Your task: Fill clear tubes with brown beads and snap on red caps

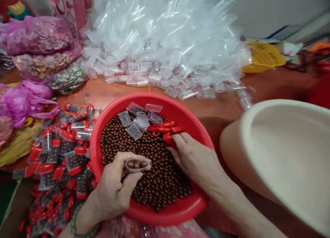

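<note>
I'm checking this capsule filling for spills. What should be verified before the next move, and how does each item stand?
1. Left hand holds the clear tube firmly: ok.
2. Tube holds brown beads: ok, a few inside.
3. Tube mouth over the red basin: ok.
4. Right hand touches a red cap: ok.
5. Cap gripped: cannot tell.
6. Spare empty tubes in basin: ok.

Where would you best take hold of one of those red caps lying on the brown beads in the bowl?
Probably by its two long sides, pinched from above. The red caps lie flat on the brown beads near the far rim of the red bowl, tops exposed. The right hand already has fingertips on one there.
</note>
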A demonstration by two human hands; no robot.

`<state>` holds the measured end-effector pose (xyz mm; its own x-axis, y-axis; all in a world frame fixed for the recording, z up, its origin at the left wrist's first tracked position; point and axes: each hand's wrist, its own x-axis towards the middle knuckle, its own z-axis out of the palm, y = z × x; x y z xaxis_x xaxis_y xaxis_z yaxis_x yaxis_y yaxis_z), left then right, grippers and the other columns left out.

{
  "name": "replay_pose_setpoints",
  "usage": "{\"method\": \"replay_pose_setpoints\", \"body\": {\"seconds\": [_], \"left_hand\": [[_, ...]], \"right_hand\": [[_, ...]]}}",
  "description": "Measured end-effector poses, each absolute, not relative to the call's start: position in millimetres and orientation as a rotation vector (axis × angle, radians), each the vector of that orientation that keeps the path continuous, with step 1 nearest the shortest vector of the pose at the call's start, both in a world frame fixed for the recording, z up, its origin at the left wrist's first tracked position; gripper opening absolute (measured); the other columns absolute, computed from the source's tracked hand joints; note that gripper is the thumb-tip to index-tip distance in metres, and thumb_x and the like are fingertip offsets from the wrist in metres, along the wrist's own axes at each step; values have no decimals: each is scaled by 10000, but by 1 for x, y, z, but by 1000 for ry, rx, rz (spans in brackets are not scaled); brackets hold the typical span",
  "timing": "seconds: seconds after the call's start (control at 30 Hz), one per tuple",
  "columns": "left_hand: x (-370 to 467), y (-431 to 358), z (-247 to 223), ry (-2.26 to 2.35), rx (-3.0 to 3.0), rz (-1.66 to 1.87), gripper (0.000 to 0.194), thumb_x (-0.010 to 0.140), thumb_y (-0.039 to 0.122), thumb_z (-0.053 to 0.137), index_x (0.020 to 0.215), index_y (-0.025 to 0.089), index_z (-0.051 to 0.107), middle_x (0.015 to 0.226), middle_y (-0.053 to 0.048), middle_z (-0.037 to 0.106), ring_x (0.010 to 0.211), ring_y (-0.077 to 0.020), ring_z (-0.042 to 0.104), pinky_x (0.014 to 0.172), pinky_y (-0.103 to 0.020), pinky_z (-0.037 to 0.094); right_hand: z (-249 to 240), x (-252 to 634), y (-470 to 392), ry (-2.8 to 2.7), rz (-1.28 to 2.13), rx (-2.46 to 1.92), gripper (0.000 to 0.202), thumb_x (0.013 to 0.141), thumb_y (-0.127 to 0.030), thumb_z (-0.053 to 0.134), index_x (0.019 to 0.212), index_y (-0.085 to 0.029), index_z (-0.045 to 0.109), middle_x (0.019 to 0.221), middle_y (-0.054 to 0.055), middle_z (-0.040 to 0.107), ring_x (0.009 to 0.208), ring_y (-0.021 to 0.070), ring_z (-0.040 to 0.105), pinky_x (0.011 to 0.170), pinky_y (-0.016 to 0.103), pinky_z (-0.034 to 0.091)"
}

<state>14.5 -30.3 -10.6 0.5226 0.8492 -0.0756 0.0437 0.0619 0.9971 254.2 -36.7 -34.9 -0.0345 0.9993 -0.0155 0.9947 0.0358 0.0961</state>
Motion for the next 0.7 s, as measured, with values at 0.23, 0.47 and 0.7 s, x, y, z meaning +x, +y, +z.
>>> {"method": "replay_pose_setpoints", "body": {"seconds": [0.23,0.47,0.7], "left_hand": [[18,-29,-12,942,1314,744,197,955,184,493,1144,213,542,1059,-45,696,1003,-152,670,911,-274,513],[20,-31,-3,884,1231,612,160,933,209,498,1074,167,561,958,-59,693,895,-162,660,826,-275,508],[20,-36,-2,964,1273,561,191,919,245,533,1078,166,603,943,-58,675,871,-166,632,808,-277,490]], "right_hand": [[-27,255,-41,2574,-482,2391,240,877,-336,573,999,-152,667,804,82,694,656,222,653,566,318,500],[9,219,-40,1965,-2406,2833,235,788,-415,726,977,-279,691,818,13,723,681,153,681,616,235,548],[8,205,-38,1780,-2797,2881,236,727,-360,793,939,-307,704,876,-3,721,686,152,709,663,249,577]]}}
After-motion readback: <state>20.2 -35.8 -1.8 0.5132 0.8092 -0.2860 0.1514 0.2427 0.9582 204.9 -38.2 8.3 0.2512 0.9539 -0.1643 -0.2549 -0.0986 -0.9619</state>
